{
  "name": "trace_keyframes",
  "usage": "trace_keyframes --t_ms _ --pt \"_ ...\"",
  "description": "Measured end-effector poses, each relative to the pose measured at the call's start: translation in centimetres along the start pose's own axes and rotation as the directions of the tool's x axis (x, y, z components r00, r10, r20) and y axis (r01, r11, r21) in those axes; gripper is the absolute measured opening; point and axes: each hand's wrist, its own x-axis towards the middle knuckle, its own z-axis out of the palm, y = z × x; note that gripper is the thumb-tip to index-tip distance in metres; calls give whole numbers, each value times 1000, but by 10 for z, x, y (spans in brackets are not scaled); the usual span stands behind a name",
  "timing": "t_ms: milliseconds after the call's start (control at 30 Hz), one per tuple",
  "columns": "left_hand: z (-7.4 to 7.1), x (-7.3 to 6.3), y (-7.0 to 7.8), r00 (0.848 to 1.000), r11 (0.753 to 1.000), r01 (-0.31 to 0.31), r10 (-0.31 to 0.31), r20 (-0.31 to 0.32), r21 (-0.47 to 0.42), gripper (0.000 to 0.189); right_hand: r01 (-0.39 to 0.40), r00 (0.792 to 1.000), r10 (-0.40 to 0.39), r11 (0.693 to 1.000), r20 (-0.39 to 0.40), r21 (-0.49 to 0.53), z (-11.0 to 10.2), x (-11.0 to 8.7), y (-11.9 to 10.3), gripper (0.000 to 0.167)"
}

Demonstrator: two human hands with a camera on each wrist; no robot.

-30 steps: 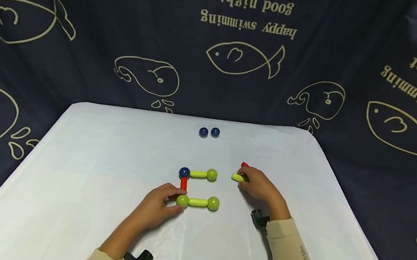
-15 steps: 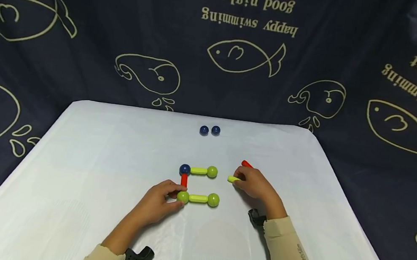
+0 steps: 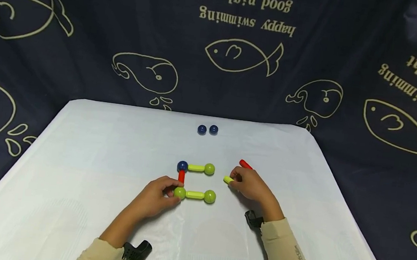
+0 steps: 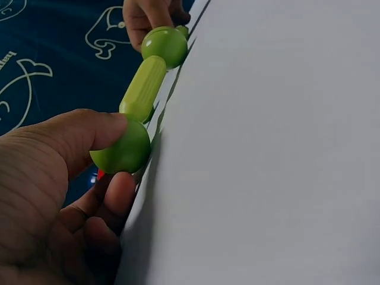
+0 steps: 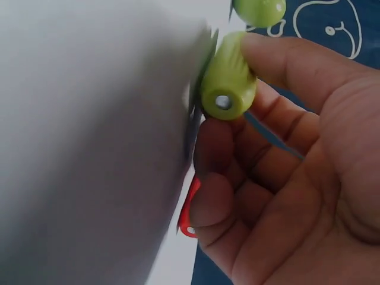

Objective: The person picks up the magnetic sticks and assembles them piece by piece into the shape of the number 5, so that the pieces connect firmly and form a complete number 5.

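My left hand (image 3: 155, 195) pinches a green ball (image 4: 127, 151) between thumb and fingers, at the near left corner of a C-shaped magnetic build. From that ball a yellow-green rod (image 3: 195, 195) runs right to another green ball (image 3: 210, 196). A red rod (image 3: 181, 179) links it back to a dark blue ball (image 3: 182, 166), from which a second yellow-green rod (image 3: 196, 168) leads to a green ball (image 3: 209, 169). To the right, my right hand (image 3: 252, 186) pinches a loose yellow-green rod (image 5: 228, 80), its metal end showing in the right wrist view.
A loose red rod (image 3: 245, 164) lies just beyond the right hand. Two dark blue balls (image 3: 202, 129) sit near the far edge of the white-covered table (image 3: 116, 137). A dark fish-print cloth (image 3: 189, 26) hangs behind.
My right hand has drawn the yellow-green rod left and slightly nearer, away from the loose red rod, which now shows more. My left hand keeps its hold on the green ball.
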Motion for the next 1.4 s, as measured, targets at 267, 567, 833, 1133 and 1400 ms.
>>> trace_keyframes --t_ms 267,567,833,1133,1400 --pt "-8 11 3 1000 1000 -9 9 28 8 31 15 1000 -13 983 -14 180 -1 -4 -5 16" --pt "-10 26 3 1000 999 27 -27 8 32 30 -34 998 9 899 60 437 11 -13 -20 22" --pt "-14 35 1 999 998 42 -43 9 41 29 -44 992 -24 854 123 518 25 -26 -35 26" --pt "-12 37 2 996 996 88 -88 -10 27 32 -128 988 55 827 147 548 36 -29 -40 27" --pt "-7 31 0 994 995 103 -103 -22 -3 32 -124 986 39 821 163 557 44 -31 -38 26"
